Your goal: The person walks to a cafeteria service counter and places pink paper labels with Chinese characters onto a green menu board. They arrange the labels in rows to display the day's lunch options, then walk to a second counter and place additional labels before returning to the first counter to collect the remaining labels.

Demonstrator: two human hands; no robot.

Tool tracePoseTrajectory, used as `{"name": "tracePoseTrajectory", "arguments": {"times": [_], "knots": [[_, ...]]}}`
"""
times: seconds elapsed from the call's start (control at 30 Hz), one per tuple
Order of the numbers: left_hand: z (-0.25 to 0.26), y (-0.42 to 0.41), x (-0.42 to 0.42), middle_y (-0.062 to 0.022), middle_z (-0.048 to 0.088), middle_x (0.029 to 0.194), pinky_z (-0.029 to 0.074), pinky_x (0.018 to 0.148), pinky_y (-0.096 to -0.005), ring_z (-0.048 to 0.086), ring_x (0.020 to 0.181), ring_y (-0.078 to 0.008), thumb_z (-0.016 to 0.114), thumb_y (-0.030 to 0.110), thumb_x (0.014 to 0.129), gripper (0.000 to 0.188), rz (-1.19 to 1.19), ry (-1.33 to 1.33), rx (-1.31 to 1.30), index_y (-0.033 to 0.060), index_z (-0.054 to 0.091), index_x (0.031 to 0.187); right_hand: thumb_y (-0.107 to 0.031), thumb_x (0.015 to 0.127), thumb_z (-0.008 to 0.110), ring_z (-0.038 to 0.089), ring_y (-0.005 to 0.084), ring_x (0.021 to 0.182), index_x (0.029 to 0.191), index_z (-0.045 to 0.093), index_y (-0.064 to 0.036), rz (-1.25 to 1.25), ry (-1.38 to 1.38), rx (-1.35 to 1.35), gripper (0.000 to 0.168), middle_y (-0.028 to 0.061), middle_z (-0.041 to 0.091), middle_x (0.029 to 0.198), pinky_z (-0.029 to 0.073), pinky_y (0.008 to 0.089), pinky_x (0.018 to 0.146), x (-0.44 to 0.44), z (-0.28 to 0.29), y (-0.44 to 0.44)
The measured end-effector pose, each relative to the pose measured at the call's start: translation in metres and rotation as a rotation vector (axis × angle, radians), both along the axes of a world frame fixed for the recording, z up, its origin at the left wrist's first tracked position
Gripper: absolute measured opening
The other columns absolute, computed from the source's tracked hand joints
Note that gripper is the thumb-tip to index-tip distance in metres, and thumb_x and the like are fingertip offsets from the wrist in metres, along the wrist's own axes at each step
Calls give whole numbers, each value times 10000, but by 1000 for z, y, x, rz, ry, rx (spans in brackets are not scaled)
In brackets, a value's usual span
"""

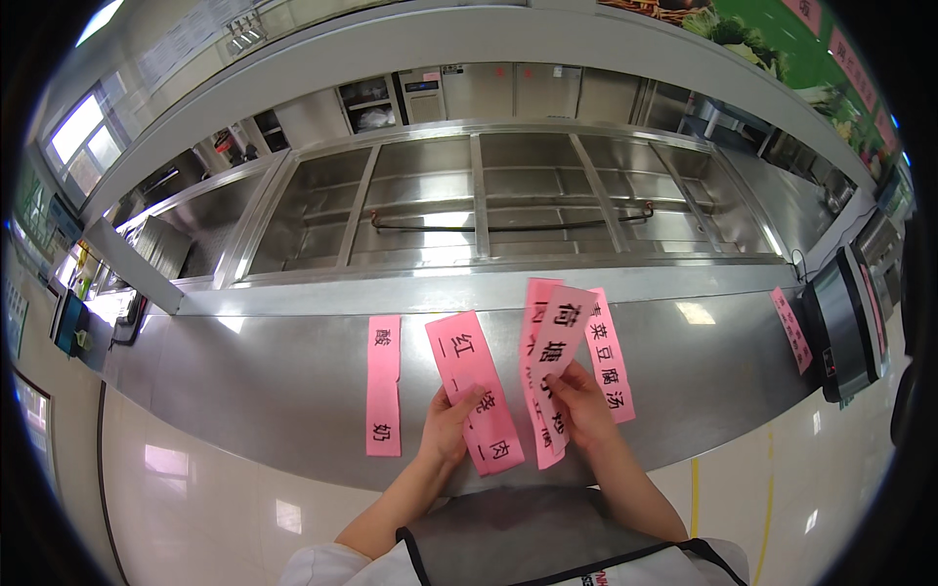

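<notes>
Pinched between the thumb and fingers of my left hand is a stack of pink paper strips, printed with large black characters. My right hand grips more pink strips, fanned slightly so that a paler one lies over another. Both hands are above the near edge of a stainless-steel counter. Left of my left hand, one pink strip rests on the steel, its long side pointing away from me. Another printed strip lies just right of my right hand, partly covered by it.
Beyond the counter, a raised ledge borders a steel food-warmer with several wells and a dark heating tube. At the right end stand a dark machine and a pink strip. An overhead beam spans the station.
</notes>
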State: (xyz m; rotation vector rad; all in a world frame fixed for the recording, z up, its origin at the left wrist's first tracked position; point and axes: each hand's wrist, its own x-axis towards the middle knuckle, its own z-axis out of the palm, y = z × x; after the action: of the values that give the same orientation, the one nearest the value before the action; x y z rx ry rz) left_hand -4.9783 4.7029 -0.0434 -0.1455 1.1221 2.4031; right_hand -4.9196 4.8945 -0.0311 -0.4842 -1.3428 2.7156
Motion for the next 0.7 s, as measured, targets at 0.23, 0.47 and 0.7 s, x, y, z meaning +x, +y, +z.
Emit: {"name": "tracePoseTrajectory", "arguments": {"times": [0.23,0.47,0.7], "knots": [[-15,5,4,-80,632,1130,526,882,-339,626,993,-190,564,-11,899,301,-68,48,65,57,557,1193,-139,908,627,570,122,908,1128,565,-5,159,-116,310,265,50,627,970,463,260,811,0,-7,-34],[-5,12,7,-55,614,1152,475,928,-312,586,1047,-151,510,247,988,287,8,-19,93,43,555,1186,-111,914,610,561,91,777,1000,554,-14,-153,-74,311,141,33,615,872,466,235,696,-3,-12,-38],[-1,10,9,-70,593,1190,461,954,-332,569,1082,-171,483,290,1000,329,35,-53,9,34,539,1199,-85,921,598,578,103,830,1019,556,-18,-203,-41,145,126,38,621,929,472,248,761,0,-9,-30]]}}
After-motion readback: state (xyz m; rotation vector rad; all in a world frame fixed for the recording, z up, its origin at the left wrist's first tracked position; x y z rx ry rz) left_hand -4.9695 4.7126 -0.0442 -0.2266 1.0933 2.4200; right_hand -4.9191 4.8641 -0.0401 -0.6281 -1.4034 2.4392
